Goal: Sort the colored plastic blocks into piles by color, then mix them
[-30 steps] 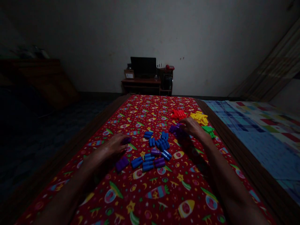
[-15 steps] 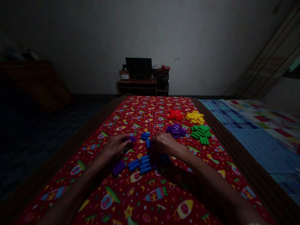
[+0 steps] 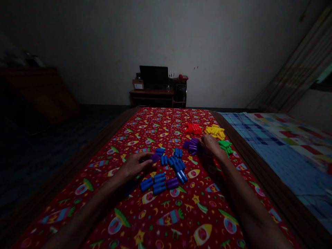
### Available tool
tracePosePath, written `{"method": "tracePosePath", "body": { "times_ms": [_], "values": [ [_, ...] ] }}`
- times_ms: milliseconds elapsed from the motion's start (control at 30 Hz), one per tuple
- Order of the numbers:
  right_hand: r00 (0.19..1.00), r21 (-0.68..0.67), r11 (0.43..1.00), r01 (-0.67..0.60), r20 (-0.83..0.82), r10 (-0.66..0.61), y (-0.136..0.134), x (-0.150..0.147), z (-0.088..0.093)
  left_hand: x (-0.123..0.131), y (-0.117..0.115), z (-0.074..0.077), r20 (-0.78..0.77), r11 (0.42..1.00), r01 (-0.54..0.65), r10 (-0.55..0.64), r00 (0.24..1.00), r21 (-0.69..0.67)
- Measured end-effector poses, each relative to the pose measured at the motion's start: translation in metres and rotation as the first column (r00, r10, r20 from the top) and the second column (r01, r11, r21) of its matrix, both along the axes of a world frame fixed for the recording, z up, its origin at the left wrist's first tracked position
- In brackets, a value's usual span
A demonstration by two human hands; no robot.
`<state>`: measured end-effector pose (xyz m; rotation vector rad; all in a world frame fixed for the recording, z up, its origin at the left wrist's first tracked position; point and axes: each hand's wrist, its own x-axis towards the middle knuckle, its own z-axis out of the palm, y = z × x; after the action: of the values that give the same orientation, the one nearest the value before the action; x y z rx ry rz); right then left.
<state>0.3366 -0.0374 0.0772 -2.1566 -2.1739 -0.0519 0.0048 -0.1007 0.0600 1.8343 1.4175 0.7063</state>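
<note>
Where the left hand (image 3: 136, 164) pinches: a purple piece (image 3: 155, 158) sits between thumb and fingertips, near the blue pieces (image 3: 176, 162), probably gripped at one end so the other is left free.
Purple surface: dark and blocky in the dim light; finer detail is too small to tell.
Right hand (image 3: 210, 144): well apart from the left, at the edge of the purple cluster (image 3: 192, 147); its fingertips are hidden, so I cannot tell whether they hold anything.
Blue group: glossy short tubes lying side by side, with a second purple piece (image 3: 172, 183) touching or just beside them.
Red cluster (image 3: 193, 129), yellow cluster (image 3: 214, 131), green cluster (image 3: 226, 147): one colour each, the spacing seemingly keeping them distinct.
Red patterned cloth (image 3: 192, 207): beneath everything.
</note>
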Motion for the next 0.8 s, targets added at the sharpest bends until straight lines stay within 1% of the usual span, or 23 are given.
{"method": "tracePosePath", "body": {
  "times_ms": [67,100,200,233,267,333,400,433,533,633,700,800],
  "values": [
    [1.0,0.007,1.0,0.003,-0.012,-0.003,-0.002,-0.002,0.004,0.006,0.008,0.003,-0.031,0.997,0.019,-0.017,0.999,0.07],
    [1.0,0.014,1.0,0.011,-0.016,-0.011,-0.002,-0.003,0.005,0.01,0.016,0.004,-0.042,0.993,0.038,-0.033,0.999,0.108],
    [0.999,0.035,0.999,0.035,-0.028,-0.034,-0.002,-0.004,0.008,0.032,0.053,0.009,-0.046,0.977,0.111,-0.105,0.993,0.181],
    [0.999,0.042,0.998,0.039,-0.036,-0.038,-0.002,-0.003,0.008,0.042,0.069,0.009,-0.03,0.973,0.112,-0.108,0.994,0.203],
    [0.998,0.049,0.998,0.041,-0.044,-0.039,-0.001,-0.002,0.007,0.054,0.084,0.009,-0.02,0.97,0.116,-0.114,0.993,0.213],
    [0.998,0.068,0.997,0.04,-0.056,-0.036,0.0,0.0,0.006,0.08,0.113,0.007,-0.017,0.975,0.119,-0.118,0.993,0.19],
    [0.998,0.098,0.995,0.036,-0.057,-0.031,0.002,0.002,0.005,0.105,0.134,0.001,-0.041,0.979,0.121,-0.116,0.992,0.163],
    [0.998,0.113,0.993,0.032,-0.055,-0.026,0.003,0.002,0.004,0.117,0.14,-0.003,-0.05,0.98,0.13,-0.123,0.991,0.154],
    [0.999,0.135,0.991,0.021,-0.043,-0.015,0.004,0.002,0.004,0.145,0.147,-0.016,-0.09,0.976,0.172,-0.161,0.983,0.133],
    [0.999,0.123,0.992,0.017,-0.039,-0.013,0.005,0.002,0.004,0.157,0.143,-0.021,-0.155,0.971,0.189,-0.166,0.974,0.148],
    [0.999,0.113,0.993,0.024,-0.035,-0.021,0.005,0.005,0.004,0.153,0.141,-0.018,-0.193,0.965,0.184,-0.148,0.97,0.184],
    [1.0,0.065,0.998,0.028,-0.007,-0.027,0.006,0.012,0.002,0.129,0.136,-0.008,-0.224,0.948,0.162,-0.101,0.969,0.273]
  ]
}}
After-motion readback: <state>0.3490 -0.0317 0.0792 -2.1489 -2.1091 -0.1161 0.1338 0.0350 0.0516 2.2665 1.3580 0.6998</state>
